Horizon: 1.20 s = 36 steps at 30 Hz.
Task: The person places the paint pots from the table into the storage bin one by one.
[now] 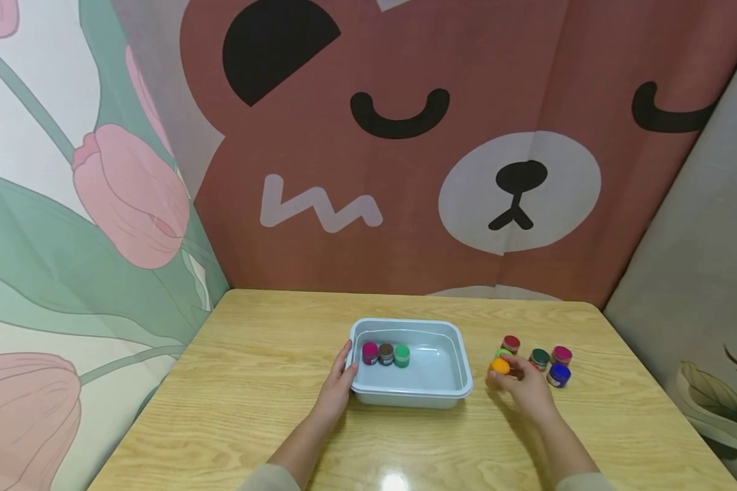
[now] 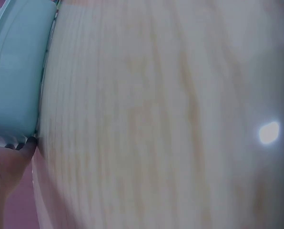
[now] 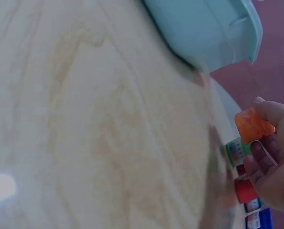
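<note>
My right hand (image 1: 528, 392) pinches a small orange paint jar (image 1: 500, 367) between thumb and fingers, above the table right of the tray. The right wrist view shows the orange jar (image 3: 252, 126) at the fingertips. My left hand (image 1: 334, 390) holds the left end of a pale blue plastic tray (image 1: 405, 394), its thumb at the rim. In the left wrist view that hand (image 2: 11, 164) meets the tray's end (image 2: 18, 71). Inside the tray, along its left part, stand a magenta jar (image 1: 370, 353), a brown jar (image 1: 385, 354) and a green jar (image 1: 402, 356).
Around my right hand stand several more jars: red (image 1: 511, 344), dark green (image 1: 539, 358), pink (image 1: 561, 355) and blue (image 1: 559, 375). A light green jar (image 3: 236, 151) and another red jar (image 3: 246, 189) are partly hidden. A bear-print curtain (image 1: 405, 204) hangs behind the wooden table (image 1: 252, 395).
</note>
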Tool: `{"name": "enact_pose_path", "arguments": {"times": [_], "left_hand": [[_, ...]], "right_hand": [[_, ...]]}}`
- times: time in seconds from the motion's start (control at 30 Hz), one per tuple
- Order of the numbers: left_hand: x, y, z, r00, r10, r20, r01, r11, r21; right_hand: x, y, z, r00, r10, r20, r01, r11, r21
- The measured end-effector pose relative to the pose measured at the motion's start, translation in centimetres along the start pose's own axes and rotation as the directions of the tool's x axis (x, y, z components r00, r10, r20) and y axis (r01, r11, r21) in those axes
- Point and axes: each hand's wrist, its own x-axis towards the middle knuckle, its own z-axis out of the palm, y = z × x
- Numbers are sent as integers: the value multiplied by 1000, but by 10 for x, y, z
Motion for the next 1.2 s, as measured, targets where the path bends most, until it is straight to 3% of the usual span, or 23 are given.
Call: {"name": "enact_pose_path", "arguments": {"times": [0.7, 1.2], "left_hand": [[1, 0, -1, 1000, 2, 9, -2, 1000, -2], [0, 2, 0, 1000, -19, 0, 19, 1000, 15]], "right_hand": [[11, -49, -3, 995, -95, -4, 95, 995, -6], [22, -85, 27, 990, -135, 43, 130, 986, 108]]}}
